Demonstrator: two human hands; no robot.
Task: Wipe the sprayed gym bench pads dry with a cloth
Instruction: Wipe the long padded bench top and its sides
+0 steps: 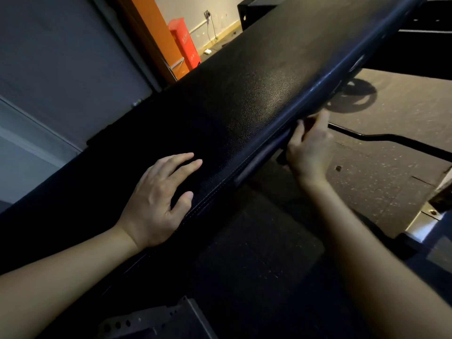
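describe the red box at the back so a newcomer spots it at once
Follow the long black bench pad up to its far edge. Just past it, beside the orange door frame, stands the red cabinet. It is the only bright red thing there, boxy and upright.

One bench pad (244,94); two hands (156,199) (308,148); one red box (184,42).

— What shows of the body on your feed?
— I get my left hand (156,199) and right hand (308,148), both bare; forearms (61,272) bare down to the frame's edge, nails (189,194) cut short.
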